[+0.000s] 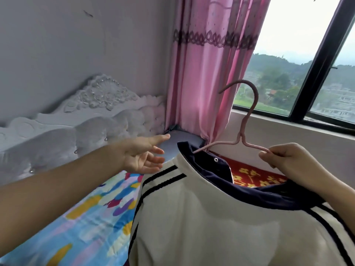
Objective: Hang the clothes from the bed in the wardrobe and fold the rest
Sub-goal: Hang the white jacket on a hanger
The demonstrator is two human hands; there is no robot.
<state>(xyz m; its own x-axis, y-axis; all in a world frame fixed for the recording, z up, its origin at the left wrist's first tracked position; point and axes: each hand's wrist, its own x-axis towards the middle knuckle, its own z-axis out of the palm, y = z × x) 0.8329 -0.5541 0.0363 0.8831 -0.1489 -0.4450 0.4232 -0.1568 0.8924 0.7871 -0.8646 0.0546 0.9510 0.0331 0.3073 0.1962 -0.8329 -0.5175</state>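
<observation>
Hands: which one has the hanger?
The right hand, pinching the pink hanger at its bare end outside the collar. The left hand is open, fingers extended, holding nothing beside the cream jacket.

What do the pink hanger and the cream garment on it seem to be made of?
Hanger: probably coated wire, thin with a twisted neck, matte pink finish. Garment: soft matte fabric, perhaps knit or fleece, with navy collar; shiny metal-looking snap there.
</observation>
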